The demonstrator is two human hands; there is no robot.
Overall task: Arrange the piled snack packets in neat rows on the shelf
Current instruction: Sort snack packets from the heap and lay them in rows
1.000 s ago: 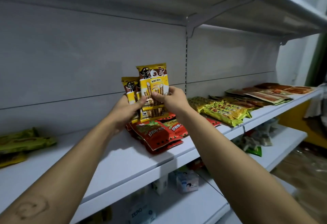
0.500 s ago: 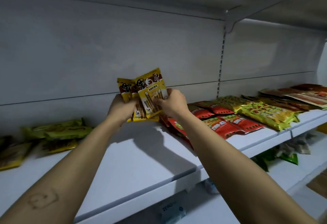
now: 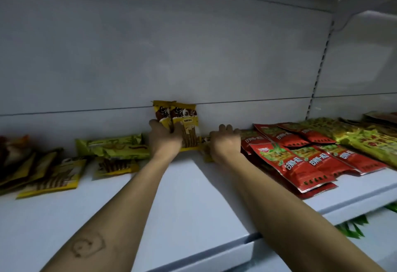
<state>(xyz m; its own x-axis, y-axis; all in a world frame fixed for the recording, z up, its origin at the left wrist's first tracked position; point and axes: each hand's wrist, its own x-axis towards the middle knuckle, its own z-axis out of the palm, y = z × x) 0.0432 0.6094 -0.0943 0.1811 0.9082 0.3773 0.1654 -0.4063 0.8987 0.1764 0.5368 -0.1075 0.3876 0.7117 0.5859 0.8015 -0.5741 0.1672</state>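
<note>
Two yellow-and-brown snack packets (image 3: 185, 121) stand upright against the back wall of the white shelf (image 3: 193, 196). My left hand (image 3: 164, 137) grips them from the front at their lower half. My right hand (image 3: 225, 140) rests, fingers curled, on a yellow packet (image 3: 207, 157) lying on the shelf just right of them; most of that packet is hidden under the hand. Red snack packets (image 3: 296, 162) lie in overlapping rows directly to the right of my right hand.
Yellow-green packets (image 3: 116, 146) and flat yellow packets (image 3: 55, 178) lie to the left. More yellow-green packets (image 3: 361, 140) lie at far right. An upright slotted post (image 3: 320, 65) divides the back wall. A lower shelf (image 3: 376, 235) shows at bottom right.
Both hands have moved back and down, setting the yellow packets against the back wall. My right hand has let go of the upright packets and dropped to the shelf. The view has shifted left.
</note>
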